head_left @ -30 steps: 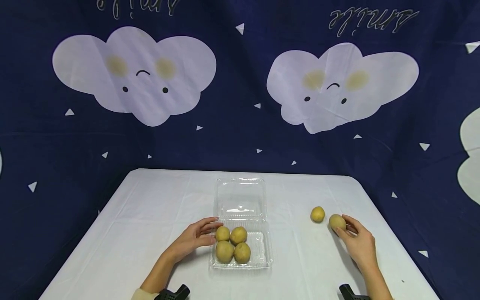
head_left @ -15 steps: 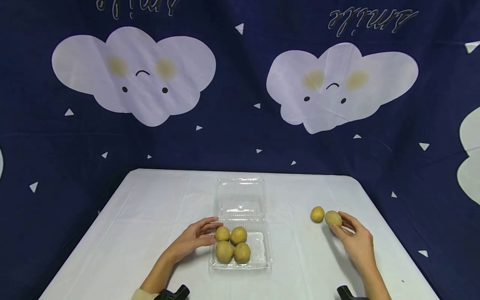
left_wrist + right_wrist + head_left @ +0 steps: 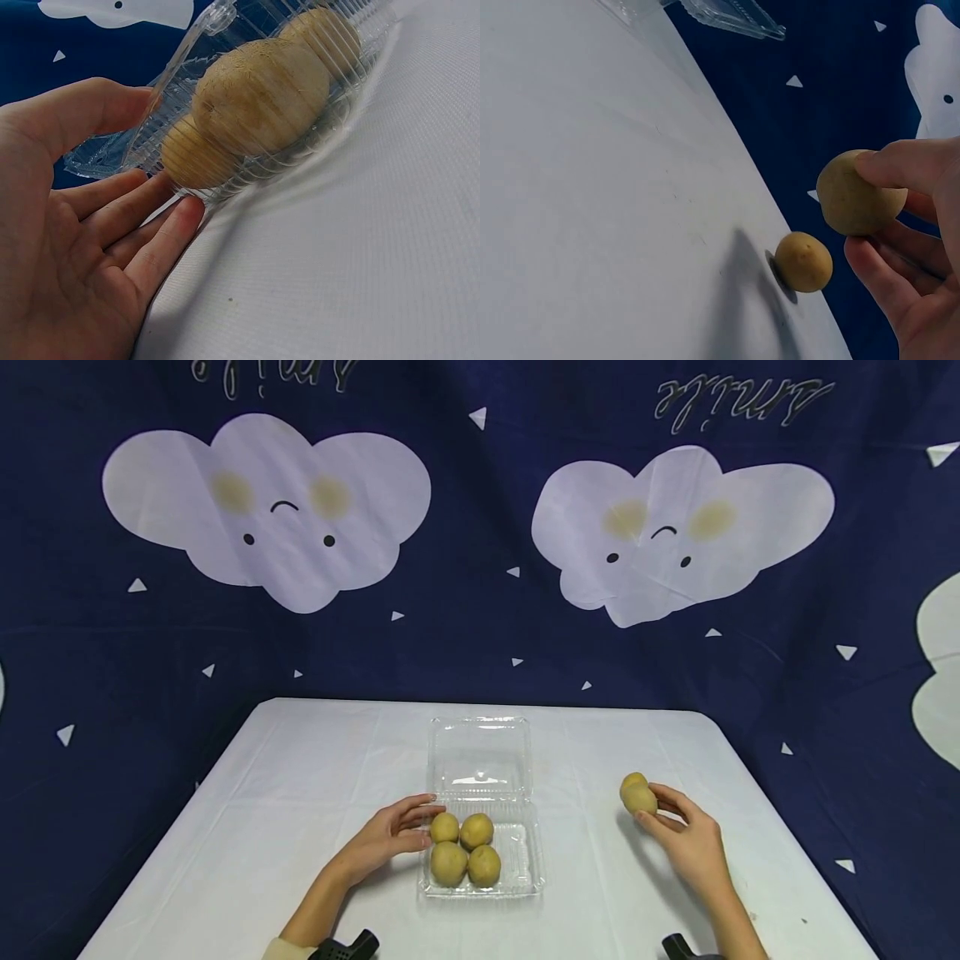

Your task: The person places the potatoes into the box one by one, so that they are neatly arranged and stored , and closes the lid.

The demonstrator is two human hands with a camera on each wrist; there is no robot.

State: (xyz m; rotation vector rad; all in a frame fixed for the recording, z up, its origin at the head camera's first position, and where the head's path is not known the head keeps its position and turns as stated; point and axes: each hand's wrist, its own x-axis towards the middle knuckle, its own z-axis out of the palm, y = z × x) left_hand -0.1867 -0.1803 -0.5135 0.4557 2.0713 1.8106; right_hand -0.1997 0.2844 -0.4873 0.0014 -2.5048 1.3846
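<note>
Potatoes (image 3: pixel 448 865): six (four in container (image 3: pixel 519 850))

The potatoes (image 3: pixel 448 865) in the box are dusty yellow-brown, the biggest streaked with fine tan flecks. The held potato (image 3: pixel 857 196) is a dull khaki, the loose potato (image 3: pixel 804 262) a warmer yellow. The box (image 3: pixel 521 852) is clear, its walls lined with narrow ribs that catch white glints. The tablecloth (image 3: pixel 300 777) is plain white; the backdrop (image 3: pixel 468 527) is navy, scattered with small white triangles (image 3: pixel 477 417) and printed with pale lilac-white clouds (image 3: pixel 270 522) — the two whole ones have mustard-yellow cheeks (image 3: pixel 331 497), black eyes (image 3: pixel 329 541) and a thin black mouth (image 3: pixel 284 507). Looping dark lettering (image 3: pixel 742 402) is edged in pale grey — the sleeve (image 3: pixel 283 950) is cream, the wrist gear (image 3: pixel 347 948) black
</note>
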